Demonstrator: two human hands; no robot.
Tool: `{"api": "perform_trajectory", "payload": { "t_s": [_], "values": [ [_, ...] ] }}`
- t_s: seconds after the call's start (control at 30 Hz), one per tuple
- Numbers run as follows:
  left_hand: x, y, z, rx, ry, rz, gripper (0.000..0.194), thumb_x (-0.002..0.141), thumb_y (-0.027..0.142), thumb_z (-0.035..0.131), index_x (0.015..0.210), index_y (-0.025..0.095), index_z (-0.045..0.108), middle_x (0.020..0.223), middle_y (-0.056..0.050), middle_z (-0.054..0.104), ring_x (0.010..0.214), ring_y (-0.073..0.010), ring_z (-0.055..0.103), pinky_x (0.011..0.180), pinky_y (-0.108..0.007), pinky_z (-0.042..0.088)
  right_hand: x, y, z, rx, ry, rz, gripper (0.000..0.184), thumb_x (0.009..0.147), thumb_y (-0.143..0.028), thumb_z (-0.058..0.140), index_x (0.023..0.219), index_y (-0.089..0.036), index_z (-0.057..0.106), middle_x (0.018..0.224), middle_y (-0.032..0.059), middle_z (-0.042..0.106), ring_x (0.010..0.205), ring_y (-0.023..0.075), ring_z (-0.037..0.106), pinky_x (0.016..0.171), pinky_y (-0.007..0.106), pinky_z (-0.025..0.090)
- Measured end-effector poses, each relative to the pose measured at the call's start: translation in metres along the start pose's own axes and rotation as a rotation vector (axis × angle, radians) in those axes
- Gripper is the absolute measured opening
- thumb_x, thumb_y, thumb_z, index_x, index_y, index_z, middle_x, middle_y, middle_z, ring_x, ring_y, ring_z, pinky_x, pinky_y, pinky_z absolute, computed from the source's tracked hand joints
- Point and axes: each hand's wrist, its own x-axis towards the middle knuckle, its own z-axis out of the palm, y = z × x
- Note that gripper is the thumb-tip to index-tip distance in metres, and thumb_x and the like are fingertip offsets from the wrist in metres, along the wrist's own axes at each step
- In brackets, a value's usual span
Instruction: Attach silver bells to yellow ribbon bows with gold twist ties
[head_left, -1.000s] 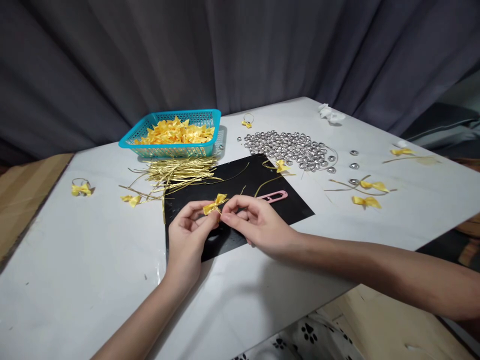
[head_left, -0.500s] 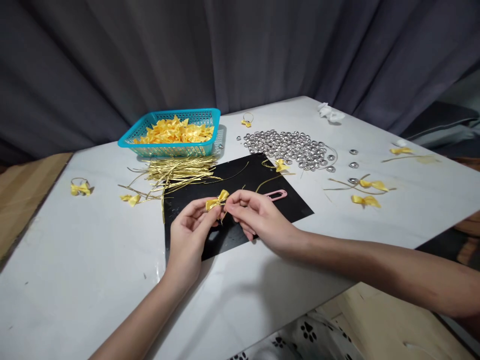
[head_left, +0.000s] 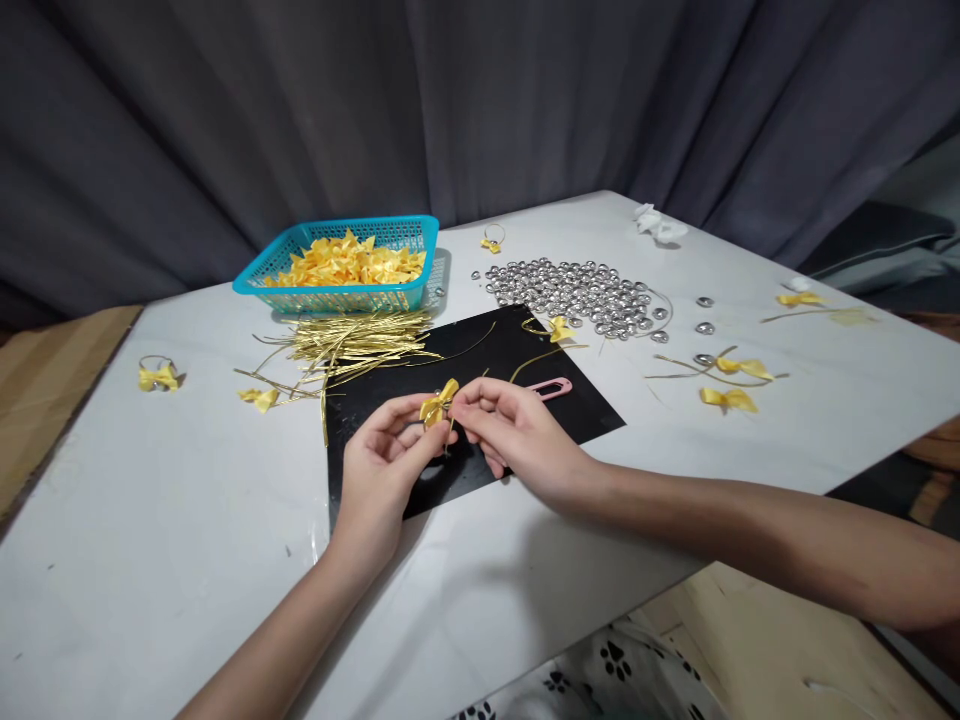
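Observation:
Between the thumb and fingers of my left hand [head_left: 386,440] is a yellow ribbon bow [head_left: 436,405], held over a black mat [head_left: 465,470]. My right hand [head_left: 517,430] pinches at the bow's right side, on a thin gold twist tie [head_left: 450,440] whose end hangs below. A small silvery spot shows at the bow's middle, too small to make out. Just beyond my right fingers lies a pink snap-blade cutter [head_left: 553,388], partly hidden. A pile of gold twist ties [head_left: 360,340] lies past my left hand.
A turquoise basket [head_left: 337,299] of yellow bows stands at the back left. Many silver beads [head_left: 577,295] are heaped at the back middle. Loose bows [head_left: 729,400] and ties lie to the right, and a bow on a ring [head_left: 157,376] sits at the left.
The bow has turned in my left fingers, from lying sideways to standing more upright. My right hand stays pinched beside it, almost unmoved.

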Motion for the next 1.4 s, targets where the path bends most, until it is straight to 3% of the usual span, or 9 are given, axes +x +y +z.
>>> {"api": "perform_trajectory", "payload": {
  "t_s": [0.4, 0.5, 0.7, 0.83, 1.13, 1.23, 1.4],
  "values": [
    [0.001, -0.001, 0.0, -0.071, -0.032, -0.081, 0.02, 0.065, 0.016, 0.076, 0.082, 0.015, 0.065, 0.071, 0.002, 0.069, 0.062, -0.0062, 0.062, 0.059, -0.013, 0.048, -0.001, 0.004, 0.001, 0.038, 0.023, 0.012, 0.012, 0.086, -0.025, 0.05, 0.077, -0.017, 0.049, 0.061, -0.0072, 0.044, 0.037, 0.0021, 0.032, 0.03, 0.015, 0.028],
    [0.002, 0.001, 0.001, -0.082, -0.025, -0.091, 0.019, 0.065, 0.016, 0.075, 0.08, 0.015, 0.064, 0.068, 0.002, 0.068, 0.061, -0.0062, 0.061, 0.058, -0.013, 0.047, -0.002, 0.006, 0.003, 0.019, 0.037, -0.054, 0.013, 0.087, -0.026, 0.049, 0.078, -0.018, 0.048, 0.061, -0.0076, 0.043, 0.039, 0.0024, 0.032, 0.035, 0.016, 0.029],
    [0.001, 0.003, 0.003, -0.069, -0.042, -0.143, 0.026, 0.06, 0.016, 0.078, 0.08, 0.016, 0.061, 0.064, 0.003, 0.067, 0.056, -0.0071, 0.061, 0.055, -0.015, 0.046, -0.002, 0.016, 0.004, -0.077, 0.049, -0.207, 0.012, 0.089, -0.027, 0.045, 0.08, -0.019, 0.046, 0.07, -0.0037, 0.049, 0.058, 0.0066, 0.049, 0.054, 0.02, 0.04],
    [0.001, 0.003, 0.004, -0.067, -0.045, -0.181, 0.032, 0.056, 0.015, 0.079, 0.08, 0.016, 0.059, 0.062, 0.002, 0.068, 0.054, -0.0079, 0.061, 0.055, -0.015, 0.046, -0.002, 0.023, 0.004, -0.185, 0.05, -0.28, 0.012, 0.09, -0.029, 0.043, 0.083, -0.02, 0.044, 0.071, -0.0023, 0.05, 0.063, 0.0094, 0.051, 0.059, 0.023, 0.042],
    [0.0, 0.003, 0.003, -0.17, -0.122, -0.187, 0.029, 0.06, 0.015, 0.076, 0.081, 0.018, 0.056, 0.064, 0.002, 0.068, 0.057, -0.0083, 0.062, 0.058, -0.016, 0.047, -0.001, 0.022, 0.005, -0.083, 0.038, -0.127, 0.017, 0.09, -0.036, 0.04, 0.081, -0.022, 0.039, 0.059, -0.0074, 0.038, 0.043, 0.0058, 0.029, 0.04, 0.017, 0.024],
    [0.0, 0.002, 0.001, -0.201, -0.154, -0.172, 0.029, 0.062, 0.014, 0.075, 0.084, 0.018, 0.056, 0.068, 0.002, 0.068, 0.06, -0.0081, 0.063, 0.061, -0.017, 0.048, -0.001, 0.022, 0.004, -0.086, 0.034, -0.137, 0.018, 0.091, -0.035, 0.04, 0.08, -0.021, 0.04, 0.061, -0.0064, 0.042, 0.046, 0.0057, 0.034, 0.042, 0.017, 0.029],
    [0.001, 0.002, -0.001, -0.126, -0.169, -0.175, 0.032, 0.063, 0.017, 0.075, 0.087, 0.019, 0.054, 0.068, 0.001, 0.068, 0.06, -0.0094, 0.062, 0.06, -0.018, 0.048, -0.004, 0.02, 0.002, -0.137, -0.002, -0.302, 0.015, 0.091, -0.033, 0.043, 0.084, -0.02, 0.043, 0.072, -0.0022, 0.051, 0.061, 0.0079, 0.052, 0.057, 0.021, 0.043]
  ]
}}
